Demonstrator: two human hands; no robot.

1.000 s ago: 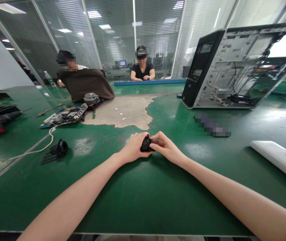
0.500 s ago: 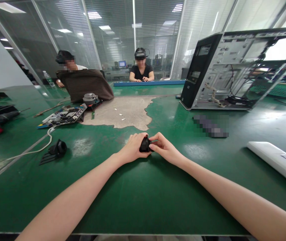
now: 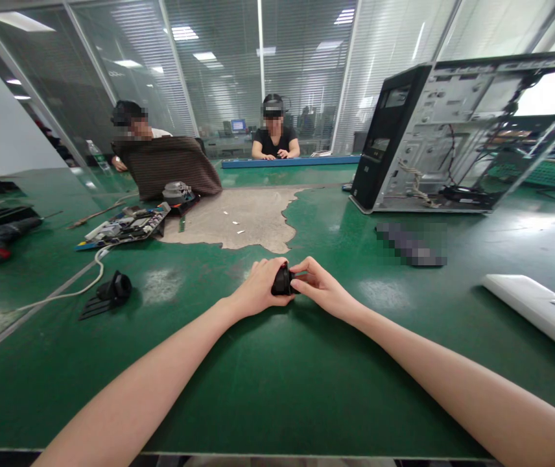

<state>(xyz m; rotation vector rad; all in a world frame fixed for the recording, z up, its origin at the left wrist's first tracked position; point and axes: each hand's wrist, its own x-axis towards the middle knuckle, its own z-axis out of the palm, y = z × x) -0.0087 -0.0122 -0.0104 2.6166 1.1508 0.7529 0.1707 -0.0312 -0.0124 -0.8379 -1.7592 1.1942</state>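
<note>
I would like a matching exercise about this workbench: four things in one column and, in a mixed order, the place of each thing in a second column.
Things
1. small black part
2. open computer case
3. white panel
4. circuit board

Places
A. lying flat near the right edge of the green table
B. just left of the worn patch
C. gripped between the left hand and the right hand
D. standing upright at the far right

Pairs: 1-C, 2-D, 3-A, 4-B
</note>
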